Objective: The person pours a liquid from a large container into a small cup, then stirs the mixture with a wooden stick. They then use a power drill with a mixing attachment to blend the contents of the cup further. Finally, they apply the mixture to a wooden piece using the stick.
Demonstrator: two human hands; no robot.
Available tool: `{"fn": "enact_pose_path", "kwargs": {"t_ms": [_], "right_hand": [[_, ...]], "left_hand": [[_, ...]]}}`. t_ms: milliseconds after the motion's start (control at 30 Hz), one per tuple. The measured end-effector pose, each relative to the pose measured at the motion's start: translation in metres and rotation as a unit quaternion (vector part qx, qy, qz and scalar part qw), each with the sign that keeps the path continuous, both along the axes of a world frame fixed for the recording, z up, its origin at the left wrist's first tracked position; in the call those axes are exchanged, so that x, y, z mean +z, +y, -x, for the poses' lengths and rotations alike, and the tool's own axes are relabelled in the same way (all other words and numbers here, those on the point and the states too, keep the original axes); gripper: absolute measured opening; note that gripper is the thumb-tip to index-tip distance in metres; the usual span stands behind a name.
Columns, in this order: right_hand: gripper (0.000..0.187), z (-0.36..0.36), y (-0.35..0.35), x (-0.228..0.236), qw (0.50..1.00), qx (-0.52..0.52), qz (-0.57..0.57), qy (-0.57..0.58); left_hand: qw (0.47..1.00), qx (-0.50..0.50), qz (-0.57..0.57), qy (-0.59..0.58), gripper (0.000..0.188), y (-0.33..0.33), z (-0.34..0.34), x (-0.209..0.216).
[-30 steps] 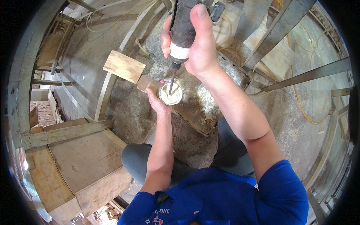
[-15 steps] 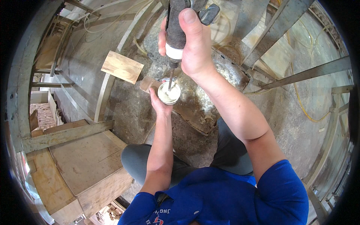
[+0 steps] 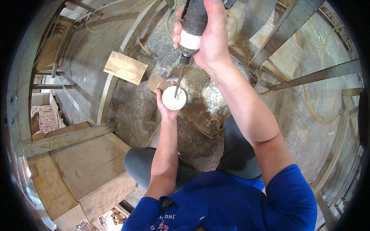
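Observation:
My left hand is closed around a small round cup filled with a creamy white paste. Above it, my right hand grips a dark power drill with a white band near its nose. The top of the drill is cut off by the upper edge. From its chuck a thin metal rod points down, with its tip in the paste. A brown flat piece lies just behind the cup; its lower part is hidden by my left fingers.
A light wooden board rests at the left on a curved pale rail. Metal frame bars stand at the right, near a yellow hose. A boxy wooden block is at lower left. A whitish-stained slab lies before my knees.
The drill and my right hand have shifted slightly right and upward. The cup has moved a little to the right, and its paste now looks smoother and fuller across the top.

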State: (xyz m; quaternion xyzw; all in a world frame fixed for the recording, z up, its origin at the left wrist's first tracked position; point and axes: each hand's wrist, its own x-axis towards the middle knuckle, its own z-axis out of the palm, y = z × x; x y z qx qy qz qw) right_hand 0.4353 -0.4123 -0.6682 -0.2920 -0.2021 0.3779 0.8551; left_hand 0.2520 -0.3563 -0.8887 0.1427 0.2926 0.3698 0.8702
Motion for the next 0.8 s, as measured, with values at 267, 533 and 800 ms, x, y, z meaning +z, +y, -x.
{"fn": "enact_pose_path", "kwargs": {"t_ms": [267,533,800], "right_hand": [[0.054,0.013,-0.003,0.003,0.997,-0.039,0.039,-0.061],[0.052,0.025,0.006,-0.003,0.988,-0.029,-0.100,-0.117],[0.054,0.005,-0.007,0.005,0.999,0.011,-0.017,-0.051]], "left_hand": [[0.996,0.031,0.084,-0.021,0.050,-0.005,0.000,-0.007],[0.952,0.172,-0.124,0.219,0.036,-0.009,-0.009,0.008],[0.986,0.060,-0.124,0.097,0.044,-0.012,-0.005,0.019]]}}
